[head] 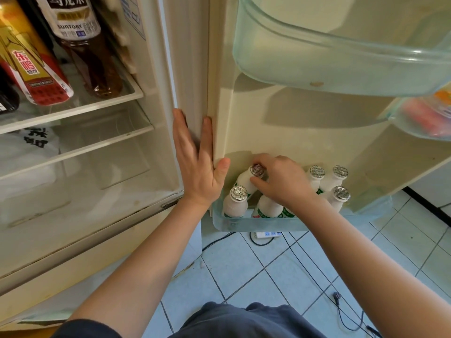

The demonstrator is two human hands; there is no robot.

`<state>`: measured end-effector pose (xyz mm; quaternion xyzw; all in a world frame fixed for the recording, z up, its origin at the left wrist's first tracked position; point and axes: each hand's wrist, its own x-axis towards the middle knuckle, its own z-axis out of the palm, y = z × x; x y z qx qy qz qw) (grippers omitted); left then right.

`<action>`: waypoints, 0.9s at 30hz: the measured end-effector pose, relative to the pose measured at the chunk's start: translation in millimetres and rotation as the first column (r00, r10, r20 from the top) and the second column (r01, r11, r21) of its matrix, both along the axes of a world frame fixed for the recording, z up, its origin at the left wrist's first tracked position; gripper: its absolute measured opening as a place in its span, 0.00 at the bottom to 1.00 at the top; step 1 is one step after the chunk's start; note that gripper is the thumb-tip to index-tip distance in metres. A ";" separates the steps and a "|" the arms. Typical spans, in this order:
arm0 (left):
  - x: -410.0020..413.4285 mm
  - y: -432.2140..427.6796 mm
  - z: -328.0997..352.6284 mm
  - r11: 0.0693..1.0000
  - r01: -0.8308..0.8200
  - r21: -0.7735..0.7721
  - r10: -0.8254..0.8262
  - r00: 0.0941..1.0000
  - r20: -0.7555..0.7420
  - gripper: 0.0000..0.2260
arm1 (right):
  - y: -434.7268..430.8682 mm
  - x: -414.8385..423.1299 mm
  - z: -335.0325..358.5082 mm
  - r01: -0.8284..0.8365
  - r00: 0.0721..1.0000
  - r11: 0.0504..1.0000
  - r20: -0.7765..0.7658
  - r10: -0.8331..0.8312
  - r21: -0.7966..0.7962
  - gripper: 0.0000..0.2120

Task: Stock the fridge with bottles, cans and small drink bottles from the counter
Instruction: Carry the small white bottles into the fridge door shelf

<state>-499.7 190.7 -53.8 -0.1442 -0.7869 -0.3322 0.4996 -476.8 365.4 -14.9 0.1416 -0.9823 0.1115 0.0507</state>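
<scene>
The right hand (pixel 283 181) is down in the bottom door bin (pixel 244 224) of the fridge. Its thumb and fingers pinch a small white drink bottle (pixel 245 182) near its foil cap. This bottle leans over, with its top tipped toward the back of the door. The left hand (pixel 197 162) is flat, with its fingers straight and a bit spread. It presses on the edge of the fridge door (pixel 217 93).

More small bottles stand up in the bin. One (pixel 235 203) is just beside the leaning bottle, and a group (pixel 338 189) is at the right end. The right hand hides part of the bin, so I cannot tell how tight the gap is.

To do this well, tip the bottle straight up first. Then set it down slowly so it does not bump its neighbours. The flat hand should hold the door steady.
</scene>
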 end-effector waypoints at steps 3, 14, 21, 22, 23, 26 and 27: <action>1.0 0.1 -0.1 1.000 0.002 0.000 -0.002 1.000 0.003 0.28 | -8.9 -2.6 1.0 -0.055 0.997 0.997 0.060 0.058 -0.062 0.19; 0.5 0.2 -0.5 1.000 0.003 0.006 -0.003 1.000 0.014 0.28 | -14.9 -10.5 8.2 -0.020 0.974 0.978 0.216 0.066 -0.207 0.15; 2.2 0.7 0.1 1.000 0.000 0.007 0.000 1.000 0.019 0.28 | -15.1 -14.8 9.1 -0.071 0.941 0.950 0.296 0.165 -0.304 0.17; 2.4 0.9 0.3 1.000 0.000 0.009 0.000 1.000 0.021 0.28 | -15.5 -14.8 8.9 -0.072 0.938 0.948 0.303 0.171 -0.311 0.17; 2.6 1.1 0.5 1.000 0.000 0.009 0.000 1.000 0.022 0.28 | -16.0 -14.8 8.4 -0.073 0.935 0.946 0.308 0.175 -0.315 0.17; 3.2 1.4 1.7 1.000 -0.002 0.009 0.002 1.000 0.027 0.28 | -17.9 -15.0 7.5 -0.061 0.935 0.946 0.314 0.165 -0.317 0.16; 3.5 1.3 2.0 1.000 -0.001 0.008 0.001 1.000 0.029 0.28 | -18.0 -15.0 7.4 -0.050 0.935 0.944 0.316 0.159 -0.326 0.15</action>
